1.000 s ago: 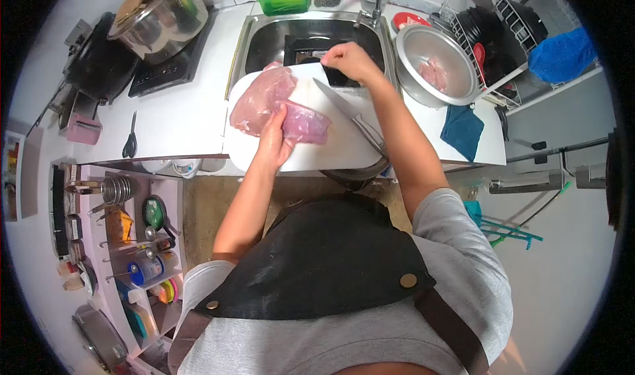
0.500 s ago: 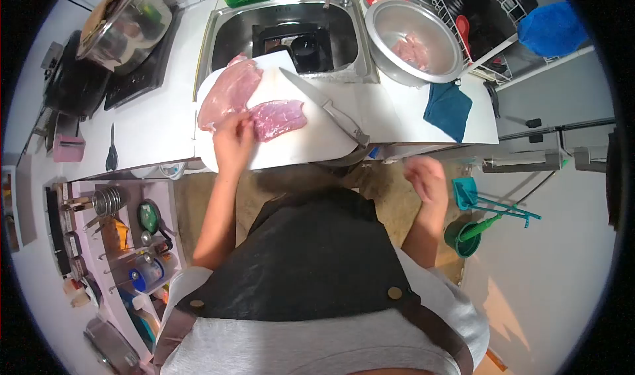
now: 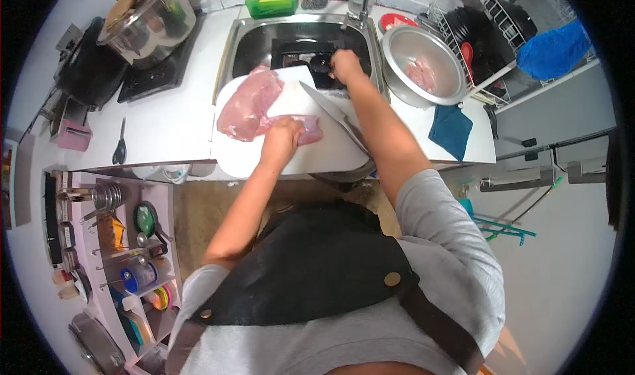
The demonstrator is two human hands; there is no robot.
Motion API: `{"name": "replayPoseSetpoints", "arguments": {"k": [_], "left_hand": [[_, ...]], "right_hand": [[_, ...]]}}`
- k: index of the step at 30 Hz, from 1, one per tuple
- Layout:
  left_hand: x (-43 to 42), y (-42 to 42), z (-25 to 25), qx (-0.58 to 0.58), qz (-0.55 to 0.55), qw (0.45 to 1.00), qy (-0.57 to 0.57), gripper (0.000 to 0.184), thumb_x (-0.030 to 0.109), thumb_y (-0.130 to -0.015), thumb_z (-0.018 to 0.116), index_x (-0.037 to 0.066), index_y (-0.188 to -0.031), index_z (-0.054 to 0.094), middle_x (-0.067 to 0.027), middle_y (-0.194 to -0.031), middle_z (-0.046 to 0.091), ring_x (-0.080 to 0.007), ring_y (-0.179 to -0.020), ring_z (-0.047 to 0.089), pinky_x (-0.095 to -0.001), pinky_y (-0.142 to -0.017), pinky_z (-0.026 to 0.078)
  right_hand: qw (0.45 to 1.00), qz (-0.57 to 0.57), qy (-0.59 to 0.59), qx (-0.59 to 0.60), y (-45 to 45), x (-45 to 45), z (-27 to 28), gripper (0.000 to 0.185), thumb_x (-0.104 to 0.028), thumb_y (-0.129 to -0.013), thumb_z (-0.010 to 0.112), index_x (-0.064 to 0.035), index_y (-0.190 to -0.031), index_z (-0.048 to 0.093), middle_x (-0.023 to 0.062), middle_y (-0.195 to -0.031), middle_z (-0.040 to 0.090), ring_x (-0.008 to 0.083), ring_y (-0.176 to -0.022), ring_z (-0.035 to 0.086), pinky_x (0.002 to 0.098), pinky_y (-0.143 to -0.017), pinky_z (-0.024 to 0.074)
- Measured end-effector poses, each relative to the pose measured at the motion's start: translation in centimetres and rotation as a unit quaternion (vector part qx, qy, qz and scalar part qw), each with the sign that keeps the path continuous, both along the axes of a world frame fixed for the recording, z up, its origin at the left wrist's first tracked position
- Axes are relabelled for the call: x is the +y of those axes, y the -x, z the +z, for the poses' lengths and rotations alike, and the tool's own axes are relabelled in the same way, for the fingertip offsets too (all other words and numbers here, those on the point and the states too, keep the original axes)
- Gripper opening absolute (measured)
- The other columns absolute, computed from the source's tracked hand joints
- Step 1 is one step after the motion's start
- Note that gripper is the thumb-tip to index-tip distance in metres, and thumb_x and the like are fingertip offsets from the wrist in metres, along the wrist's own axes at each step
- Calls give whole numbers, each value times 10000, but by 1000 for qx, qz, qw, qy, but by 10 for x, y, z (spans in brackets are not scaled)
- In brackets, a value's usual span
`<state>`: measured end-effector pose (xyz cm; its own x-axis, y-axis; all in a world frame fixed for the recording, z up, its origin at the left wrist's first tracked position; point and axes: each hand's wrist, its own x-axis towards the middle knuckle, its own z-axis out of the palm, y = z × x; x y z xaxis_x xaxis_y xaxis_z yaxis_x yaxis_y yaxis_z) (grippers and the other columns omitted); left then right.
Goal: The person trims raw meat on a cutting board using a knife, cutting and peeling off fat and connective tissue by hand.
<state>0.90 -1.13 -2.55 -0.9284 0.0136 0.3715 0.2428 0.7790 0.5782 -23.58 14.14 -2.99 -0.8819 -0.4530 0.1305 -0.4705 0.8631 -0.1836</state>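
My left hand (image 3: pixel 282 137) is closed over the smaller piece of raw meat (image 3: pixel 309 130) on the white cutting board (image 3: pixel 241 160). Beside it, on the board's left, lies a larger slab of raw meat (image 3: pixel 248 107). A knife (image 3: pixel 329 108) rests on the right part of the board, its handle toward me and its blade pointing away. Over the right side of the sink (image 3: pixel 258 34) is my right hand (image 3: pixel 346 67), fingers curled; what they hold, if anything, is hidden. Black dishes (image 3: pixel 322 62) sit in the sink below it.
Right of the sink stands a metal bowl (image 3: pixel 424 64) with raw meat pieces, a teal cloth (image 3: pixel 451 131) in front of it. A dish rack (image 3: pixel 486 44) is behind. On the left are scissors (image 3: pixel 120 143), a pink container (image 3: pixel 74 135) and a large pot (image 3: pixel 149 27).
My right hand has moved from beside my body, past the counter edge, up to the sink. My left hand has shifted from the meat's left end to over the smaller piece. The view has shifted.
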Motion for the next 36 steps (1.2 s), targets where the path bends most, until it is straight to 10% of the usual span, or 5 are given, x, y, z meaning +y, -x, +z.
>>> {"name": "replayPoseSetpoints", "arguments": {"k": [2, 13, 22, 27, 36], "left_hand": [[-8, 2, 2, 10, -5, 1000, -29, 29, 49, -769, 624, 28, -783, 639, -171, -830, 627, -347, -777, 604, -419, -709, 475], [-22, 6, 34, -70, 38, 985, -154, 123, 129, -827, 616, 12, -816, 653, -170, -743, 633, -299, -680, 613, -367, -642, 467], [-5, 53, 36, -41, 21, 973, -226, 264, 207, -870, 620, 33, -1068, 632, -96, -951, 668, -169, -821, 643, -273, -730, 505], [17, 125, 29, -227, -104, 750, -613, 236, 201, -933, 567, 7, -1052, 630, -33, -940, 663, -98, -783, 608, -195, -688, 488], [-10, 175, 66, -143, -78, 896, -413, 163, 160, -846, 672, 40, -955, 681, -10, -839, 666, -69, -742, 591, -190, -664, 456]], "right_hand": [[901, -62, 430, 9, -10, -9, -15, 175, -103, -612, 780, -76, -773, 719, 142, -757, 678, 259, -720, 668, 338, -731, 517], [984, 86, 51, -147, 6, 18, -3, 101, -155, -645, 750, -132, -742, 732, 93, -701, 679, 210, -656, 662, 327, -634, 522], [894, 110, 306, -307, -1, 32, 30, 130, -36, -740, 682, -28, -867, 707, 51, -785, 683, 124, -729, 611, 264, -706, 490], [858, 195, 321, -349, -28, 26, 77, 176, 17, -812, 573, 5, -949, 684, 54, -853, 680, 113, -787, 605, 253, -727, 473], [888, 74, 402, -210, -52, 68, 59, 231, -111, -801, 605, 20, -982, 665, 89, -816, 690, 154, -759, 638, 269, -713, 487]]}}
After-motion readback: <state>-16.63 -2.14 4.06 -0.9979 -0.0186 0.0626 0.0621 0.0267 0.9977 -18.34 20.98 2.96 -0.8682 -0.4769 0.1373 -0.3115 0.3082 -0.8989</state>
